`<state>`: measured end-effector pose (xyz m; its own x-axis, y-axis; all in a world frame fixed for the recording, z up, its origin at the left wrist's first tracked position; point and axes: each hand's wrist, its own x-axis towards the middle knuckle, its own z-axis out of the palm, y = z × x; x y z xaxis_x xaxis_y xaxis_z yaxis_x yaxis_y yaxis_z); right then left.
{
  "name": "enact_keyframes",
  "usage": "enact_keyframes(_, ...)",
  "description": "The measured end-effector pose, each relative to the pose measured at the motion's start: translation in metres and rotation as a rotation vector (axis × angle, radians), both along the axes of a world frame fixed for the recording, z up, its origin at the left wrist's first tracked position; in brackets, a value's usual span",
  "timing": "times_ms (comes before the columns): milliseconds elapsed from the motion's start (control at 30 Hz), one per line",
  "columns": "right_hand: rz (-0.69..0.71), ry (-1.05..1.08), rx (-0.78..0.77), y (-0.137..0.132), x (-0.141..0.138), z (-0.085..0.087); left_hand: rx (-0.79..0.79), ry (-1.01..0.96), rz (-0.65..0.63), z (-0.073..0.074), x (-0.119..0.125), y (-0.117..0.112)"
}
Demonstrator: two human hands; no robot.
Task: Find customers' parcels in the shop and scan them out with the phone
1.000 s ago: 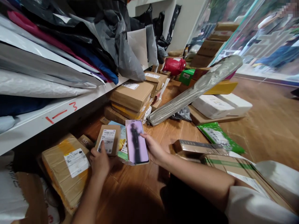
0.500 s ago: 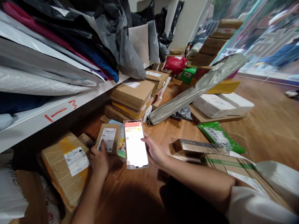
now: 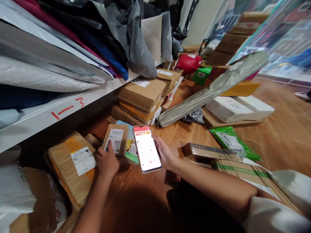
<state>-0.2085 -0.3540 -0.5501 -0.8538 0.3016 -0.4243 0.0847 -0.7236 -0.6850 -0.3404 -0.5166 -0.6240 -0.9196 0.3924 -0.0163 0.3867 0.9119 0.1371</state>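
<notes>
Pinching the slim, bright-screened rectangular phone (image 3: 148, 150), likely light and slippery, the right hand (image 3: 166, 153) grips its side. Near the white shelf (image 3: 36, 119)'s front edge, the left hand (image 3: 108, 161) fingers the small brown cardboard box (image 3: 116, 139), probably stiff, best edge-held; its grip is unclear.

Wider Passage at Right, Narrow Place at Left

Past the right hand (image 3: 167, 153), the wooden floor (image 3: 194, 134) is bare between the long grey roll (image 3: 213, 90) and the long flat box (image 3: 211, 151). The left hand (image 3: 108, 161) has less room: a taped carton (image 3: 63, 158) stands just beside it, on its left. Beyond the phone (image 3: 147, 150), stacked boxes (image 3: 142, 94) are blocking the way.
</notes>
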Motion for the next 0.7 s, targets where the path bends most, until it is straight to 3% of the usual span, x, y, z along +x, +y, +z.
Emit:
enact_keyframes(233, 0.082, -0.153, 0.009, 0.001, 0.008, -0.034, 0.013, -0.059, 0.030, 0.007, 0.002, 0.002)
enact_keyframes(500, 0.112, -0.030, 0.006, -0.015, 0.026, -0.013, 0.008, -0.045, 0.008, 0.005, 0.001, 0.002)
enact_keyframes(700, 0.117, -0.090, 0.007, -0.015, 0.027, -0.017, -0.004, -0.074, 0.012, 0.008, 0.003, 0.002)
